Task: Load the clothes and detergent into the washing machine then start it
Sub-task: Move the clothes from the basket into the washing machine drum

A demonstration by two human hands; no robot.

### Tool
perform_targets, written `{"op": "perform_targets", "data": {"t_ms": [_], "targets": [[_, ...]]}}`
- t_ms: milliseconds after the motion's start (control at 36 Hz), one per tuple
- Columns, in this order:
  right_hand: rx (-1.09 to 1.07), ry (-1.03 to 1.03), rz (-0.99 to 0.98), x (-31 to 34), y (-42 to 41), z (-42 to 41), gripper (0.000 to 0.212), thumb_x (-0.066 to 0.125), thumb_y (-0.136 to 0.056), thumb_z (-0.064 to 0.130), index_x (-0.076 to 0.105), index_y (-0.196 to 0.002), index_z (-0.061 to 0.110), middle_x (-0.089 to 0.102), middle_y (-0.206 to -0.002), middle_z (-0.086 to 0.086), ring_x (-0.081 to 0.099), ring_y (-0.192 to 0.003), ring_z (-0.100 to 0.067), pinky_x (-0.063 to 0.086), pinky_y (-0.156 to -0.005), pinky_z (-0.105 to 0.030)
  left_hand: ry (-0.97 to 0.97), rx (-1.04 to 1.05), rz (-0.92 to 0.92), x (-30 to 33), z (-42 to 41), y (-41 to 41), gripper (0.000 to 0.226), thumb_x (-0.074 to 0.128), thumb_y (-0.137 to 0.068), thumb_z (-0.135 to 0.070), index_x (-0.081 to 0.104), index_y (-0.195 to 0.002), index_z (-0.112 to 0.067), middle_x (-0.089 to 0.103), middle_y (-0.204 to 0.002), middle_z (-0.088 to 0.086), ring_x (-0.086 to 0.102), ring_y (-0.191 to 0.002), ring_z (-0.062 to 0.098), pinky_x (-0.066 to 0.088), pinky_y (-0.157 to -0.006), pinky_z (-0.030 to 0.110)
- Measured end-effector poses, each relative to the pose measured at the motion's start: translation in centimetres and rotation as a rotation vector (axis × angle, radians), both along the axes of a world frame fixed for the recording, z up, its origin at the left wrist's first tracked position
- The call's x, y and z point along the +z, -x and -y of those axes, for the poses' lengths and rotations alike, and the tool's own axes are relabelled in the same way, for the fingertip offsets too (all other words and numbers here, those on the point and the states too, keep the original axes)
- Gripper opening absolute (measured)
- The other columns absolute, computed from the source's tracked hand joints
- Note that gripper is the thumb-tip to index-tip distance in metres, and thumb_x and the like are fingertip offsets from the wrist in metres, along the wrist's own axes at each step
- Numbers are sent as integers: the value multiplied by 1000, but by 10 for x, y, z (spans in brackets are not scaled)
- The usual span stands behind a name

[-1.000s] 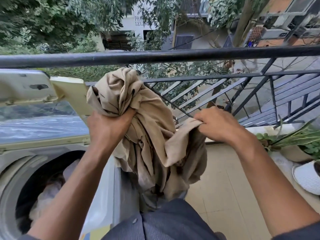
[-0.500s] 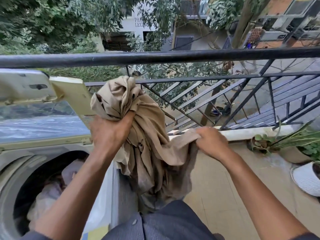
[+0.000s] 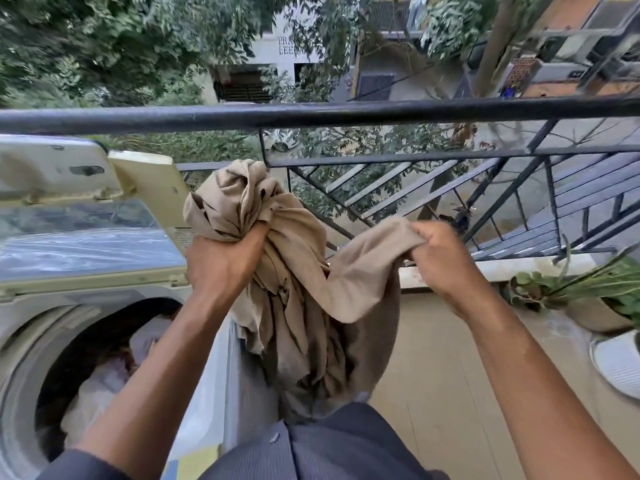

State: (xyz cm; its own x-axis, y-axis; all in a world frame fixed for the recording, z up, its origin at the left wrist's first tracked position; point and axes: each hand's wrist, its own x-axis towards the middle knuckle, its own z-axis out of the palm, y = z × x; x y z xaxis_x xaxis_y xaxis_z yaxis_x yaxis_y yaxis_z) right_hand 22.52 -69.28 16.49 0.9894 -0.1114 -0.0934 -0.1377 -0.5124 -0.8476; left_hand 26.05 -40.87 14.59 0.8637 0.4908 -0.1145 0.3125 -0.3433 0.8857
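On a balcony, our left hand (image 3: 221, 268) fists the limp, light beige garment (image 3: 298, 271) while our right hand (image 3: 440, 258) pinches its 3 o'clock edge, the washing machine (image 3: 41, 327) open at 8 o'clock.

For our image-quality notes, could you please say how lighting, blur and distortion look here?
Head view: soft daylight without hard shadows; wide-angle bowing of the railing; slight motion blur on the right hand and beige garment; sheen on the washing machine lid.

Drum mouth (image 3: 104, 344) open w/ room above clothes (image 3: 100, 386); railing (image 3: 311, 114) blocks ahead.
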Motion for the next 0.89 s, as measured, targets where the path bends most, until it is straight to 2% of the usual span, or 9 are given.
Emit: {"op": "perform_targets", "data": {"t_ms": [56,139,278,444,528,611,750,806,889], "targets": [[91,-305,86,23,-3,-12,36,46,-82,6,78,-89,20,77,-83,-4,72,-82,-13,56,-71,-28,97,-75,15,3,1,0,69,79,-46,-94,74,-93,-43,74,-103,-26,71,-114,6,53,-101,29],[197,-537,132,50,-15,-35,42,47,-84,6,81,-90,30,79,-90,1,75,-89,-12,59,-78,-24,269,-348,19,11,2,2,62,87,-57,-76,80,-108,-41,80,-108,-21,73,-107,-1,58,-93,27],[253,-545,230,69,-26,-83,27,56,-83,10,78,-89,23,77,-91,1,70,-90,-15,58,-88,-42,153,-912,-42,40,10,11,50,82,-54,-85,68,-100,-72,70,-108,-43,63,-105,-23,47,-78,-2],[421,-606,248,75,-26,-89,24,58,-94,0,67,-115,9,68,-97,5,63,-92,-7,50,-78,-25,107,-341,114,27,36,9,70,81,-48,-73,77,-108,-36,72,-100,-24,68,-104,-6,52,-86,13],[436,-503,283,65,-22,-75,42,63,-90,-5,58,-130,6,65,-116,0,62,-111,-11,50,-96,-30,133,-227,153,22,36,4,54,79,-49,-68,75,-93,-38,65,-77,-37,59,-80,-28,45,-66,0],[248,-276,276,31,-16,-57,55,65,-88,-8,55,-135,17,62,-126,3,59,-119,-5,50,-99,-25,186,-187,214,25,30,1,28,85,-52,-56,72,-76,-47,63,-70,-46,57,-77,-33,46,-65,-1],[295,326,-260,-76,-2,-13,78,75,-80,9,36,-146,22,53,-137,-8,54,-128,-29,50,-100,-39,191,-165,318,43,17,-4,35,87,-57,-50,71,-80,-70,72,-92,-41,68,-95,-19,55,-82,13],[345,362,-522,-113,6,-12,102,87,-69,19,28,-153,20,50,-142,-12,54,-128,-34,52,-95,-37,205,-134,356,50,14,-6,35,88,-56,-51,72,-82,-68,74,-97,-38,70,-100,-13,57,-90,22],[324,305,-683,-160,17,-20,124,97,-62,40,23,-160,21,43,-153,-12,46,-139,-35,46,-110,-46,279,-97,418,62,11,-8,36,92,-56,-48,76,-89,-52,77,-102,-30,73,-102,-6,59,-91,25]]}}
